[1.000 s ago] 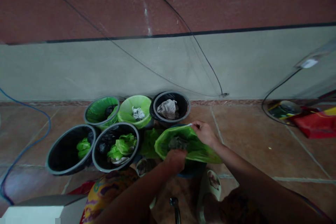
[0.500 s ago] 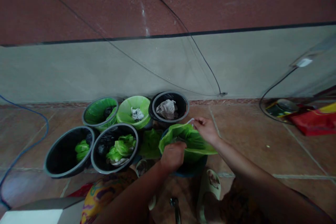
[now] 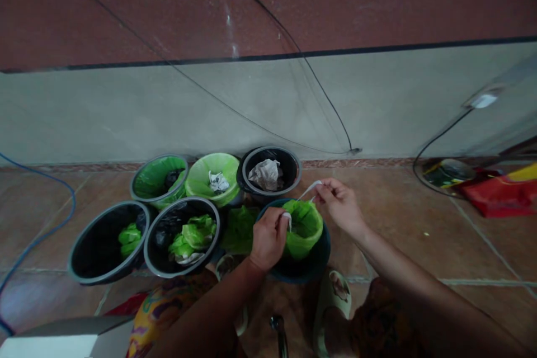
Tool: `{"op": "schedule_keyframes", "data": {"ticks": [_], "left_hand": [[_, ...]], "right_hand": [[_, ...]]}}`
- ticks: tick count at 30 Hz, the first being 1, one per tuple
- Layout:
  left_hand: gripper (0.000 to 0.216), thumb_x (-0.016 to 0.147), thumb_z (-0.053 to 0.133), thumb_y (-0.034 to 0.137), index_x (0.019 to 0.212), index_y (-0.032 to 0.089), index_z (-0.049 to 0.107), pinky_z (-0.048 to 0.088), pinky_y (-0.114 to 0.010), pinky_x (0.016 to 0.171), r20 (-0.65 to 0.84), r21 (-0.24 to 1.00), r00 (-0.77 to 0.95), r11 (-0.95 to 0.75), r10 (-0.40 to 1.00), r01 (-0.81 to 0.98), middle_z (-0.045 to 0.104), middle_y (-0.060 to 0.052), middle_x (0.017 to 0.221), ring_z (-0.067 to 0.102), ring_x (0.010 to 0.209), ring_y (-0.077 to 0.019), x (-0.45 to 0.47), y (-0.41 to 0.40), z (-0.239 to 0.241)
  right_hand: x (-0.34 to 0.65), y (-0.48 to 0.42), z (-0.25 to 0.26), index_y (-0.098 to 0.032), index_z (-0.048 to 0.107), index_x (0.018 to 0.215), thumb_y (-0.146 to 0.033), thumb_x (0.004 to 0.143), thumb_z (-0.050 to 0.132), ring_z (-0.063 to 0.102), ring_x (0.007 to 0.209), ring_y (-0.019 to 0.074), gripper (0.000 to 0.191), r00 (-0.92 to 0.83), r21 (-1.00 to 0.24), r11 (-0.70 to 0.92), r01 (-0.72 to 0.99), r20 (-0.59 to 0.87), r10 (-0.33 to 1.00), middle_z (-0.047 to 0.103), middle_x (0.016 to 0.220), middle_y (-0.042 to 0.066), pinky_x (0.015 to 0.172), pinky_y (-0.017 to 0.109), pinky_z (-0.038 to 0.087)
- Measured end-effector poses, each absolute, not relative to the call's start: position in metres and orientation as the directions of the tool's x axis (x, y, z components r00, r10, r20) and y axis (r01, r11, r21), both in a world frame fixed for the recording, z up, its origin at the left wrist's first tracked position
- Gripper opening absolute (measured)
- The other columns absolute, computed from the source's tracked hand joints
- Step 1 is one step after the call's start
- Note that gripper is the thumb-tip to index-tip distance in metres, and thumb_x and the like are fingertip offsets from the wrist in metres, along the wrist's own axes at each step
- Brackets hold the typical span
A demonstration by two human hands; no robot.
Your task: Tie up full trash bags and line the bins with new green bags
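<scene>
A green bin bag (image 3: 305, 239) hangs inside a dark bin (image 3: 304, 271) between my feet, its mouth drawn narrower than the bin's rim. White drawstrings come out of the bag's top edge. My left hand (image 3: 269, 238) is closed on one drawstring loop at the bag's left side. At the far right side, my right hand (image 3: 339, 201) pinches the other white drawstring (image 3: 309, 189), which is stretched up from the bag. What lies inside the bag is too dark to make out.
Several lined bins stand on the left, among them a black-lined bin (image 3: 109, 243) and a green-lined bin (image 3: 213, 176). A blue cable (image 3: 62, 179) crosses the floor at far left. A red item (image 3: 499, 193) lies at right. The wall (image 3: 168, 106) rises behind.
The bag's mouth has pulled in from spread wide over the rim to a narrow opening. Both drawstrings are drawn out, and my right hand has shifted slightly right.
</scene>
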State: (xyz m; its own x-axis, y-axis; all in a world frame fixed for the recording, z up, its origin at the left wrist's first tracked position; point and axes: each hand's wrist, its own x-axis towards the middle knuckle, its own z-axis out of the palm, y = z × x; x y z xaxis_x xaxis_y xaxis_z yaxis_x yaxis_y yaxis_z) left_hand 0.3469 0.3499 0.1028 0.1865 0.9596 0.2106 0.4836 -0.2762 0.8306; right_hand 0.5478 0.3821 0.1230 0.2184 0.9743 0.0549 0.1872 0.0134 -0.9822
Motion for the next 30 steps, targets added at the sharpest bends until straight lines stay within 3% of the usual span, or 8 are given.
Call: {"op": "schedule_keyframes", "data": {"ticks": [8, 12, 15, 18, 20, 23, 26, 30], "left_hand": [[0.043, 0.096, 0.046, 0.052, 0.079, 0.017, 0.065, 0.047, -0.023, 0.068, 0.074, 0.994, 0.072, -0.079, 0.995, 0.071, 0.064, -0.001, 0.073, 0.058, 0.068, -0.0125, 0.339, 0.369, 0.121], [0.045, 0.09, 0.053, 0.058, 0.079, 0.016, 0.068, 0.047, -0.024, 0.068, -0.041, 0.994, 0.105, 0.05, 0.994, -0.092, 0.067, -0.003, 0.075, 0.058, 0.069, -0.0133, 0.338, 0.377, 0.119], [0.04, 0.086, 0.061, 0.055, 0.082, 0.016, 0.071, 0.048, -0.025, 0.07, -0.061, 0.985, 0.17, 0.086, 0.984, -0.147, 0.07, -0.003, 0.078, 0.06, 0.072, -0.0136, 0.338, 0.377, 0.124], [0.036, 0.083, 0.067, 0.052, 0.081, 0.016, 0.072, 0.049, -0.025, 0.072, -0.055, 0.986, 0.206, 0.085, 0.977, -0.14, 0.07, -0.002, 0.077, 0.061, 0.072, -0.0134, 0.339, 0.376, 0.127], [0.033, 0.082, 0.067, 0.049, 0.081, 0.016, 0.072, 0.049, -0.025, 0.071, -0.056, 0.99, 0.21, 0.081, 0.976, -0.113, 0.069, -0.002, 0.075, 0.061, 0.07, -0.0132, 0.34, 0.379, 0.124], [0.024, 0.084, 0.062, 0.037, 0.09, 0.017, 0.073, 0.049, -0.025, 0.07, -0.105, 0.994, 0.137, 0.11, 0.985, -0.028, 0.07, -0.001, 0.077, 0.061, 0.069, -0.0134, 0.34, 0.384, 0.111], [0.023, 0.076, 0.061, 0.017, 0.096, 0.017, 0.072, 0.049, -0.027, 0.075, -0.158, 0.977, 0.05, 0.149, 0.986, 0.153, 0.073, -0.003, 0.089, 0.063, 0.077, -0.0148, 0.338, 0.385, 0.092], [0.022, 0.073, 0.063, 0.015, 0.094, 0.017, 0.071, 0.047, -0.025, 0.07, -0.172, 0.941, 0.329, 0.057, 0.929, 0.332, 0.072, -0.002, 0.088, 0.062, 0.074, -0.0145, 0.344, 0.369, 0.073]], "right_hand": [[0.554, 0.387, 0.11, -0.019, 0.057, 0.086, -0.057, 0.076, 0.067, 0.056, 0.051, 0.0122, 0.04, 0.253, -0.979, -0.13, 0.155, -0.088, 0.963, 0.061, 0.06, -0.002, 0.052, 0.026, 0.045], [0.547, 0.381, 0.111, -0.019, 0.056, 0.109, -0.045, 0.077, 0.068, 0.056, 0.054, 0.0115, 0.042, 0.086, -0.982, -0.144, 0.123, -0.134, 0.987, 0.059, 0.062, -0.006, 0.055, 0.025, 0.046], [0.534, 0.374, 0.119, -0.02, 0.05, 0.13, -0.039, 0.078, 0.068, 0.056, 0.058, 0.0113, 0.058, -0.191, -0.977, -0.189, 0.098, -0.205, 0.96, 0.058, 0.065, -0.007, 0.057, 0.023, 0.046], [0.518, 0.367, 0.116, -0.019, 0.052, 0.128, -0.038, 0.077, 0.07, 0.056, 0.058, 0.0114, 0.057, -0.415, -0.946, -0.259, 0.197, -0.319, 0.852, 0.059, 0.067, -0.006, 0.055, 0.023, 0.043], [0.509, 0.365, 0.108, -0.018, 0.061, 0.106, -0.04, 0.079, 0.068, 0.055, 0.055, 0.0114, 0.036, -0.452, -0.925, -0.257, 0.278, -0.362, 0.815, 0.057, 0.064, -0.005, 0.053, 0.023, 0.041], [0.505, 0.364, 0.096, -0.02, 0.057, 0.072, -0.048, 0.084, 0.06, 0.051, 0.052, 0.0109, 0.03, -0.434, -0.924, -0.222, 0.311, -0.346, 0.832, 0.054, 0.059, -0.003, 0.052, 0.024, 0.038], [0.508, 0.364, 0.094, -0.019, 0.057, 0.068, -0.055, 0.084, 0.057, 0.05, 0.053, 0.0107, 0.039, -0.346, -0.933, -0.225, 0.28, -0.317, 0.883, 0.055, 0.059, -0.002, 0.052, 0.023, 0.038], [0.508, 0.365, 0.101, -0.017, 0.061, 0.068, -0.061, 0.08, 0.06, 0.051, 0.054, 0.0103, 0.045, -0.234, -0.941, -0.242, 0.237, -0.297, 0.926, 0.056, 0.06, -0.001, 0.053, 0.023, 0.039]]}}
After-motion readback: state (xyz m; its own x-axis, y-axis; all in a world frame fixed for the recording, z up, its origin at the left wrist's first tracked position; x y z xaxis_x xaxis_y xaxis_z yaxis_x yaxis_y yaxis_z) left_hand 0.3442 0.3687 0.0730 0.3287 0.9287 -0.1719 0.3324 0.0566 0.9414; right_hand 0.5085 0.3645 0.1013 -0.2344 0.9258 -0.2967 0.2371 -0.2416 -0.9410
